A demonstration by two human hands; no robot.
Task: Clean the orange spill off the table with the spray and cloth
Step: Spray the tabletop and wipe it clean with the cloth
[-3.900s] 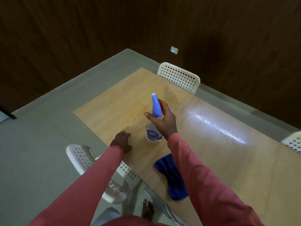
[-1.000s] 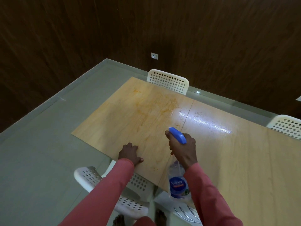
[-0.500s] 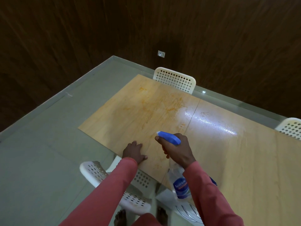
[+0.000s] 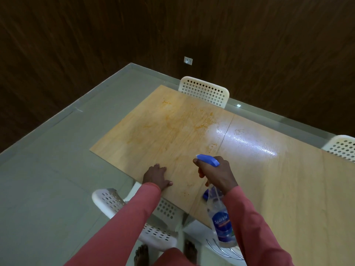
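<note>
Orange spill [image 4: 172, 123] streaks the table's [image 4: 288, 189] far-left corner. The right hand [image 4: 217, 175] grips the spray bottle [image 4: 221, 217], nozzle aimed there; the left hand [image 4: 156, 175] rests spread flat at the near edge, bracing. The cloth [image 4: 205, 194], probably, peeks behind the bottle.

cloth [image 4: 205, 194]: only a blue sliver peeks out behind the right hand [image 4: 217, 174] | spray bottle [image 4: 221, 217]: neck buried in that grip, trigger finger unseen | far-right chair [image 4: 342, 148]: cut by frame edge | bottle label's small print: unreadable
</note>
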